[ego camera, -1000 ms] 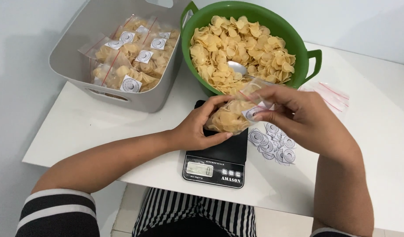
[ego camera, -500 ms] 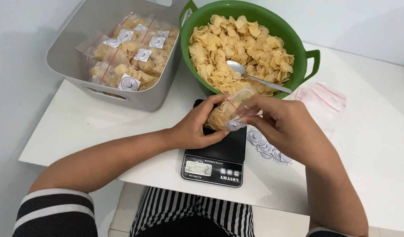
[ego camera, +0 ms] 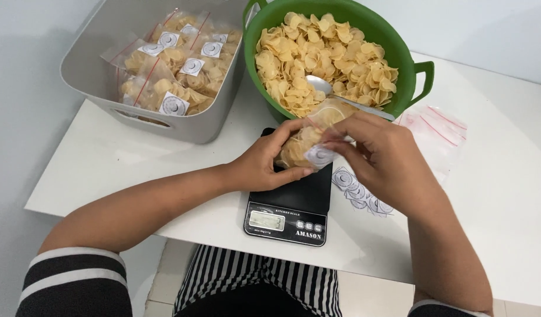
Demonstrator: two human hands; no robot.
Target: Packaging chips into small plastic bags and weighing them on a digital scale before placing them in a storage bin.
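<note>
- Fingers [ego camera: 294, 130] of left hand [ego camera: 264, 161] curled round the small clear bag of crackers [ego camera: 303, 144], closed on it from the side; bag held just above the black scale [ego camera: 291, 205].
- Fingers [ego camera: 347, 130] of right hand [ego camera: 379, 158] pinched shut on the bag's top edge beside a round white sticker [ego camera: 319, 155]; exact contact under the knuckles not visible.
- Too hard a squeeze from the left: thin, brittle crackers likely to crack inside the bag.
- Uneven pinch along the top: seal may stay partly open, crackers could spill onto the desk [ego camera: 135, 158].
- Smooth plastic, slippery grip: bag may slide down onto the scale.
- Sticker pressed crooked or creased if the bag twists between the two hands.
- Just beyond the fingers, green bowl [ego camera: 400, 53] of loose crackers with a spoon [ego camera: 323, 87]: knuckle knock could scatter some.
- Under the right wrist, spare stickers [ego camera: 358, 191] easily swept off; empty bags [ego camera: 438, 126] to its right likewise.
- Far left of the fingers, grey tub [ego camera: 165, 126] of filled bags, out of harm's way.
</note>
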